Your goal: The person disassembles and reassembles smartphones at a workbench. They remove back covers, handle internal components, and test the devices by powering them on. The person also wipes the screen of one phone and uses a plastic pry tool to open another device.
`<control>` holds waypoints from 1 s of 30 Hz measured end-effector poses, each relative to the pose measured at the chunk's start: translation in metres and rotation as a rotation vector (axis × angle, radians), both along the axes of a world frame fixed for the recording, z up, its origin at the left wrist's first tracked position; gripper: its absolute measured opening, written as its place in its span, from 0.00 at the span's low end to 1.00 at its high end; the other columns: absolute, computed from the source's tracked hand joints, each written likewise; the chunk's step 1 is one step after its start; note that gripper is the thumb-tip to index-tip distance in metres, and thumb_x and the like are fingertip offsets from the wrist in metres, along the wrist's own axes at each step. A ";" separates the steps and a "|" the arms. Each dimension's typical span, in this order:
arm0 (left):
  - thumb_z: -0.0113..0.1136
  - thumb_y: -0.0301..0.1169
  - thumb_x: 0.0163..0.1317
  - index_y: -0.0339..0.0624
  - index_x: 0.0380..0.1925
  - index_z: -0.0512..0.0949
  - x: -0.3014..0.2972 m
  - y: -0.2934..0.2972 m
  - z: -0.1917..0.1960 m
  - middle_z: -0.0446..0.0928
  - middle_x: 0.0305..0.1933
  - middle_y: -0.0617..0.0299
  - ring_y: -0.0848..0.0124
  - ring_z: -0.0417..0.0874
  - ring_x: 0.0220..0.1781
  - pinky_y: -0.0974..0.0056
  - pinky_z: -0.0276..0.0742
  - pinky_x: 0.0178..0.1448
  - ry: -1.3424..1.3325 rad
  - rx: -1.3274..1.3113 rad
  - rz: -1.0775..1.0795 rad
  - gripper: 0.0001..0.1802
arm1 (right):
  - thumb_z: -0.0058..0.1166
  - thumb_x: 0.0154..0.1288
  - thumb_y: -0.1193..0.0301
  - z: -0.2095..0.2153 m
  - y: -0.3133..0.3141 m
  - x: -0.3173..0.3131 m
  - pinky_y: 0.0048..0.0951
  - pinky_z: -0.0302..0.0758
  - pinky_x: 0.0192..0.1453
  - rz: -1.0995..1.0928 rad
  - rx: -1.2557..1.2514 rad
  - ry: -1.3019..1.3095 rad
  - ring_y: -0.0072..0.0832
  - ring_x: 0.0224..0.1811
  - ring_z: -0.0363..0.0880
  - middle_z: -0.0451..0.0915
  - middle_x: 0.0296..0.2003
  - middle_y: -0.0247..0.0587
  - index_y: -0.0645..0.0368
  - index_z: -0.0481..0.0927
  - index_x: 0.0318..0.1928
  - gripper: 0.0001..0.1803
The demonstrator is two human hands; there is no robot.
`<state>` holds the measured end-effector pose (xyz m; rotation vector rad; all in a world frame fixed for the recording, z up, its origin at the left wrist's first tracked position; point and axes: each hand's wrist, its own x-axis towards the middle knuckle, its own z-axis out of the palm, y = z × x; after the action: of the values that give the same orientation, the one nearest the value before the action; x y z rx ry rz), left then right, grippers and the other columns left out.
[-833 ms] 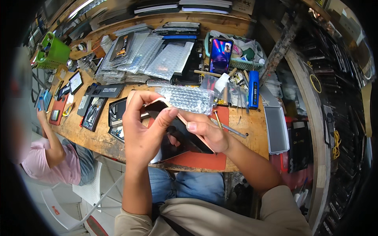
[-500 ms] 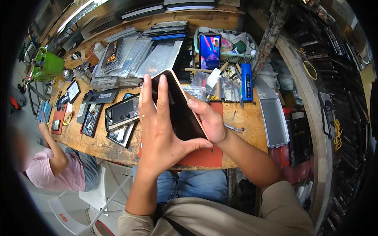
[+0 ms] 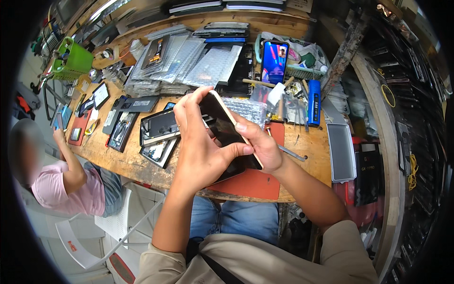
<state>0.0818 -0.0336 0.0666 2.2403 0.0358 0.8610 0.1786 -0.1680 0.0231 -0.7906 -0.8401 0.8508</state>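
Between my hands, tilted above the bench, is a tablet-like device (image 3: 221, 124) with a glossy black screen and a pale gold edge. My left hand (image 3: 196, 146) is closed around its left side, fingers curled over the far edge and thumb laid across the screen. My right hand (image 3: 265, 149) grips the right edge, its thumb on the frame. Beneath the device lies a red mat (image 3: 265, 184), partly covered. Opened device shells (image 3: 163, 128) sit just left of my left hand. The device's back is hidden.
Bubble-wrapped parts (image 3: 175, 59) are stacked behind. A lit phone (image 3: 274, 61) stands upright before a green basket (image 3: 312, 66). Nearby are a blue tool (image 3: 314, 102) and a grey tray (image 3: 341, 154). At left, another person (image 3: 71, 189) in pink sits by the bench.
My left fingers, stretched out before, have curled around the device's edge, and its thumb has come onto the screen. The view has shifted, so the bench appears further right.
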 end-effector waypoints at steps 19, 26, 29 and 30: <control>0.64 0.31 0.78 0.35 0.42 0.81 0.021 0.001 0.002 0.81 0.39 0.66 0.78 0.78 0.44 0.67 0.75 0.52 -0.227 -0.583 -0.072 0.09 | 0.35 0.86 0.56 -0.008 0.004 -0.011 0.38 0.75 0.67 -0.086 -0.004 -0.158 0.29 0.67 0.75 0.70 0.74 0.49 0.59 0.50 0.88 0.38; 0.68 0.39 0.78 0.38 0.37 0.84 0.034 0.032 0.027 0.81 0.30 0.73 0.85 0.76 0.29 0.74 0.71 0.34 0.098 -0.641 -0.154 0.15 | 0.31 0.88 0.48 -0.014 -0.003 0.003 0.45 0.83 0.68 0.310 0.071 0.310 0.43 0.63 0.85 0.74 0.70 0.58 0.59 0.55 0.85 0.38; 0.70 0.37 0.76 0.34 0.38 0.87 0.042 0.042 0.024 0.83 0.28 0.70 0.84 0.77 0.29 0.72 0.72 0.33 0.009 -0.511 -0.105 0.15 | 0.27 0.89 0.47 -0.004 -0.006 0.003 0.50 0.83 0.68 0.321 0.084 0.332 0.51 0.65 0.84 0.73 0.72 0.64 0.61 0.54 0.84 0.39; 0.70 0.37 0.76 0.33 0.38 0.88 0.043 0.043 0.023 0.83 0.28 0.69 0.83 0.77 0.28 0.71 0.72 0.33 -0.011 -0.473 -0.087 0.15 | 0.26 0.89 0.47 -0.003 -0.007 0.001 0.51 0.84 0.67 0.316 0.094 0.358 0.52 0.65 0.84 0.73 0.72 0.64 0.62 0.54 0.84 0.38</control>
<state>0.1244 0.0095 0.0891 1.7808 0.1234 0.7289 0.1800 -0.1751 0.0200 -0.4084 -0.6861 1.1830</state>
